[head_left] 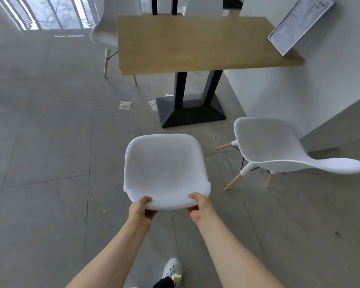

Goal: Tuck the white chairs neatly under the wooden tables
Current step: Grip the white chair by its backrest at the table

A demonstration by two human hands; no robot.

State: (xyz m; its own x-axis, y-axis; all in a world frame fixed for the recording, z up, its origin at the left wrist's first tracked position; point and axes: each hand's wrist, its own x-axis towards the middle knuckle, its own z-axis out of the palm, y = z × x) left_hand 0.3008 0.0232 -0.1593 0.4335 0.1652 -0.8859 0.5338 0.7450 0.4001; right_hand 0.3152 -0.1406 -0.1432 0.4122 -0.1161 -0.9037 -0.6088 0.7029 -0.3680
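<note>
A white chair [164, 167] stands in front of me on the grey floor, its seat facing the wooden table [195, 42]. My left hand [140, 210] and my right hand [200, 206] both grip the top edge of its backrest. The table has a black pedestal base [191, 111]. A second white chair [274, 148] stands to the right, turned sideways, away from the table. A third white chair [104, 32] sits at the table's far left side, partly under the top.
A white wall [299, 90] runs along the right of the table, with a framed sheet [299, 23] leaning on it. Paper scraps [125, 105] lie on the floor near the base. My white shoe [173, 269] shows below.
</note>
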